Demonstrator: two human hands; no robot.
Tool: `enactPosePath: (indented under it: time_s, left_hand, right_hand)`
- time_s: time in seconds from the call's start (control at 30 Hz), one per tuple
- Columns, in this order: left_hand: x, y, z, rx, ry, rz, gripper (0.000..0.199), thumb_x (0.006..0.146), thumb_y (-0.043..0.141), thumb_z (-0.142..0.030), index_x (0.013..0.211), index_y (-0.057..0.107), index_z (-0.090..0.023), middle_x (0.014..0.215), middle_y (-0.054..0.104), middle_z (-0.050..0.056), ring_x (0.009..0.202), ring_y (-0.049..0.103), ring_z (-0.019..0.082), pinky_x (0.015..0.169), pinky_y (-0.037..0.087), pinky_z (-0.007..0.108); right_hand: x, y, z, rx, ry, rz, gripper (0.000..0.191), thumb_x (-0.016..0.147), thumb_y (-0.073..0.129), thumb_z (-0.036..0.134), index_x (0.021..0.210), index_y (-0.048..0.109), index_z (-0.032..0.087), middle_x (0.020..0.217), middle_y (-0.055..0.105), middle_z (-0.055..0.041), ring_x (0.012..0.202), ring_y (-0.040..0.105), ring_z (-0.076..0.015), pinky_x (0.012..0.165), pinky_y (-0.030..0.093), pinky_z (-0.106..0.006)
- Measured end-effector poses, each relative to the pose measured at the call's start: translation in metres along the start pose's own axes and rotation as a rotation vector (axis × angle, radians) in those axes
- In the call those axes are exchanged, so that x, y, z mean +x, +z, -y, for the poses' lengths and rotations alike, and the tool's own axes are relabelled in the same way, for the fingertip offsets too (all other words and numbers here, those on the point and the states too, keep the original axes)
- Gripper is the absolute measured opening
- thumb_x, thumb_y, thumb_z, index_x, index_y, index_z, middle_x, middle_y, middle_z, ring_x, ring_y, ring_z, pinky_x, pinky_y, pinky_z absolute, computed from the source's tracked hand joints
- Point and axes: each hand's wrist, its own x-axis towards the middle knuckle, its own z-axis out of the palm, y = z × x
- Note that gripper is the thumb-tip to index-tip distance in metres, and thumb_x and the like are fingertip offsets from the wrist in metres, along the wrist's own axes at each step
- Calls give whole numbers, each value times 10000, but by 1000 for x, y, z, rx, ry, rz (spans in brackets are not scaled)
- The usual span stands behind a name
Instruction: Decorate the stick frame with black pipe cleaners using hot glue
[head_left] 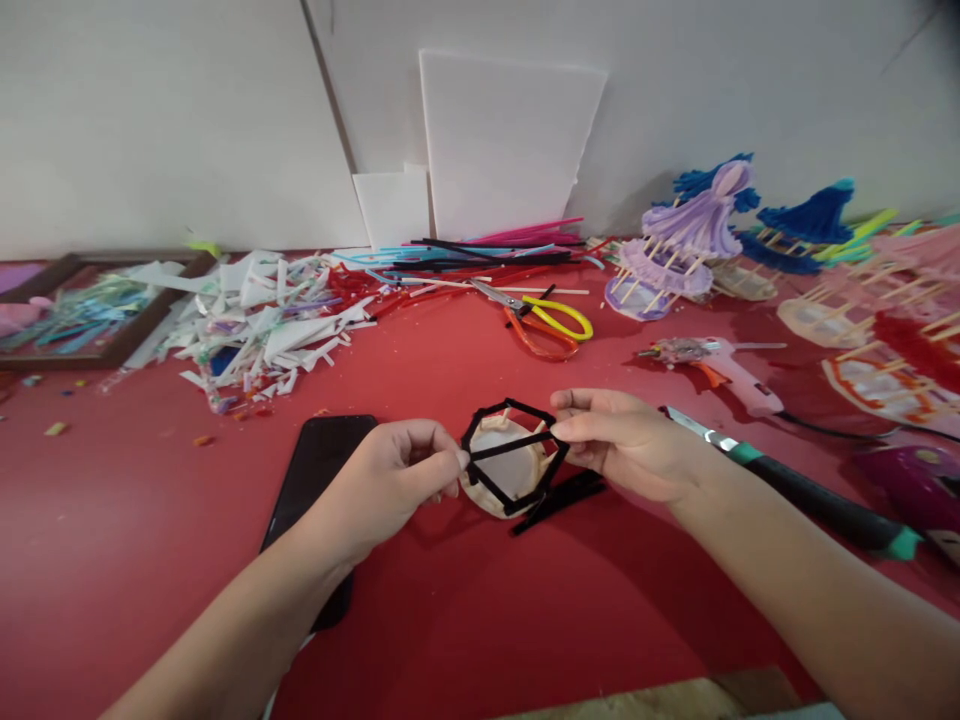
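My left hand (405, 465) pinches the left corner of a black pipe-cleaner frame (513, 447), a many-sided ring with a bar across its middle. At the ring's right side, my right hand (619, 440) grips it between thumb and fingers. Below the frame lies a round cream-rimmed base (491, 500) with a pale centre and short upright sticks; whether the two touch I cannot tell. Loose black pipe cleaners (559, 500) rest just right of the base. Beside my left forearm is a black phone (311, 475), partly covered by that arm.
Yellow-and-orange-handled scissors (555, 318) lie ahead, before bundled pipe cleaners (480, 255). A pink glue gun (739, 375) and a utility knife (802, 490) are on the right, near small tiered models (675, 240). White scraps (270, 320) are heaped left. White boards (510, 140) lean against the wall.
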Motion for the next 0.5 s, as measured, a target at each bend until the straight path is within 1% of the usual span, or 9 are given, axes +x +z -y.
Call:
enactPosePath:
  time_s: [0.2, 0.5]
  left_hand:
    - [0, 1, 1, -1, -2, -1, 163, 676, 595, -304, 568, 573, -184, 481, 526, -65, 466, 423, 65, 489, 322, 214]
    - [0, 0, 2, 62, 20, -12, 154, 699, 588, -294, 599, 585, -177, 494, 508, -66, 489, 409, 71, 513, 311, 220]
  right_hand:
    - [1, -3, -3, 35, -15, 17, 440, 480, 871, 164, 831, 605, 176, 650, 630, 54, 593, 577, -64, 563, 452, -182]
    - [1, -4, -3, 35, -12, 63, 417, 507, 881, 197, 845, 637, 181, 739, 621, 40, 662, 602, -83, 641, 496, -211]
